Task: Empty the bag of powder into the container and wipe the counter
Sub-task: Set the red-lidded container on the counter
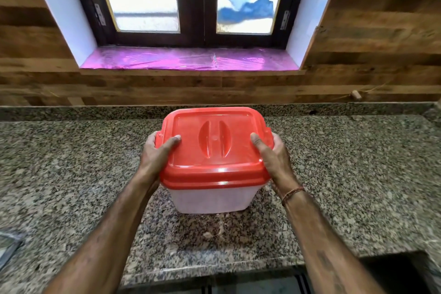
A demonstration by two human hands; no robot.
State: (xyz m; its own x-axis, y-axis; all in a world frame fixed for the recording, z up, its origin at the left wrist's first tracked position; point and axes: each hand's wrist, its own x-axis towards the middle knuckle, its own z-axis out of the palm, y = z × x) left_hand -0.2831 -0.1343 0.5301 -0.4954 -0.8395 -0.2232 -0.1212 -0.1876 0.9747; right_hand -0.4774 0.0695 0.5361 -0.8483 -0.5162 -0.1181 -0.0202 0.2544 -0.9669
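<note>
A translucent white container [212, 199] with a red lid [213, 148] sits in the middle of the speckled granite counter [346, 174]. My left hand [156, 155] grips the lid's left edge, thumb on top. My right hand [274, 157] grips the lid's right edge the same way. The lid lies on the container, tilted slightly toward me. A small smear of pale powder [214, 231] lies on the counter just in front of the container. No bag of powder and no cloth are in view.
A wood-panelled wall with a window and a pink-lined sill [188, 59] rises behind the counter. A metal sink edge [9, 243] shows at the lower left. A dark recess [401, 272] cuts into the counter at the lower right.
</note>
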